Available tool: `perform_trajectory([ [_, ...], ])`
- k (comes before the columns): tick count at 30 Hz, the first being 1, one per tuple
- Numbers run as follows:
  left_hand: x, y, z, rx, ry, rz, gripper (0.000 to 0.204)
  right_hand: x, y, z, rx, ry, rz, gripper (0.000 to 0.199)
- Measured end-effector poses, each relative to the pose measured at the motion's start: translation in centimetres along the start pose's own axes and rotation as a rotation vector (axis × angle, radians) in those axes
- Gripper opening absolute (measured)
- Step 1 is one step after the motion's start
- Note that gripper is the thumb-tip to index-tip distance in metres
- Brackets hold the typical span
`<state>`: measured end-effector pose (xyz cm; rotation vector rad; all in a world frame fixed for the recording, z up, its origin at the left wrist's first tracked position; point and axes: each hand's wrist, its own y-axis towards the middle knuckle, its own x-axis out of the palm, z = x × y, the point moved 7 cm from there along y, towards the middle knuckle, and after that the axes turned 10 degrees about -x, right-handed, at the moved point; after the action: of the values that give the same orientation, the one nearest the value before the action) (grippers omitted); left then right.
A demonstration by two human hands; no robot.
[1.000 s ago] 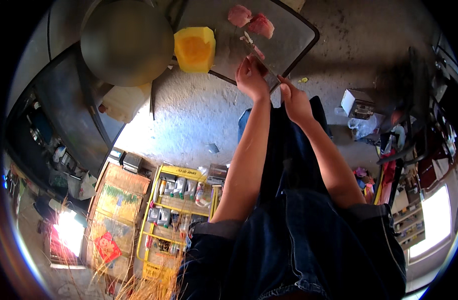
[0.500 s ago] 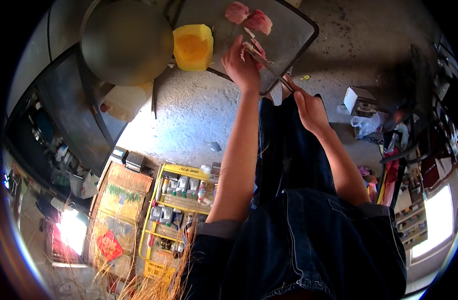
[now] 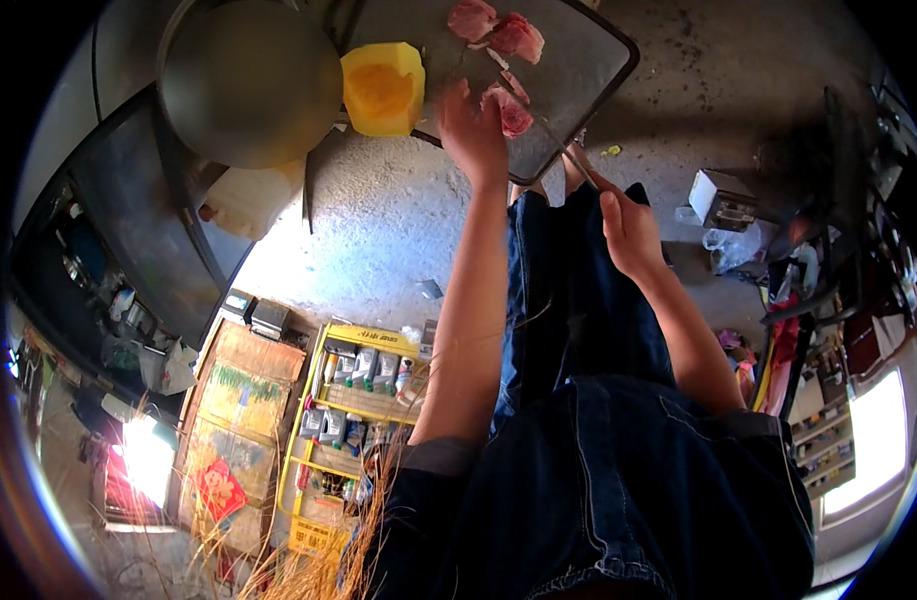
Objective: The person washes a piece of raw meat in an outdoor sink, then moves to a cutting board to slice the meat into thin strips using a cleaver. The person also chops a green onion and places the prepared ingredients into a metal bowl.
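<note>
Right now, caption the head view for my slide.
Right hand holding a knife, left hand beside raw meat on a table.

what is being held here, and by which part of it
The right hand holds a knife by its handle end. The left hand is at the nearest piece of meat; whether it grips that cannot be told.

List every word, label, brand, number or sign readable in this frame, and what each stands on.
Yellow metal rack, top edge: dark print, too small to read reliably.
Yellow rectangular panel, lower down: print too blurred.
Red diamond-shaped paper: paler marking, not transcribed.
Grey plastic bottles: any labels too small.
</note>
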<state>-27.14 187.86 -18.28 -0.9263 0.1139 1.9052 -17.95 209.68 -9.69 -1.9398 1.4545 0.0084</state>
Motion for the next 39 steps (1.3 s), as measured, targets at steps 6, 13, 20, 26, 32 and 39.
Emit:
perform_trajectory([
  [6, 2.5, -2.1, -4.1, -0.379, -0.148, -0.011, 0.026, 1.8, 0.4, -0.6, 0.06, -0.095, -0.049, 0.044],
  [13, 2.7, -2.3, -3.6, -0.346, -0.121, 0.059, 0.026, 3.0, 1.0, -0.5, 0.106, -0.147, -0.027, 0.043],
  [20, 2.0, -2.7, -2.2, -0.276, -0.018, 0.119, 0.025, 3.1, 1.3, -1.6, 0.138, -0.247, -0.053, 0.042],
  [26, 2.4, -2.5, -2.8, -0.344, -0.126, 0.09, 0.023, 1.6, -0.1, -0.8, 0.158, -0.169, -0.055, 0.042],
  [32, 1.2, -2.0, 0.1, -0.05, 0.059, 0.079, 0.018, 1.7, -1.5, -0.2, 0.219, -0.19, -0.094, 0.043],
  [39, 0.3, -2.4, 0.3, -0.074, -0.053, -0.032, 0.018, 2.1, -1.6, -0.1, 0.177, -0.194, -0.071, 0.043],
])
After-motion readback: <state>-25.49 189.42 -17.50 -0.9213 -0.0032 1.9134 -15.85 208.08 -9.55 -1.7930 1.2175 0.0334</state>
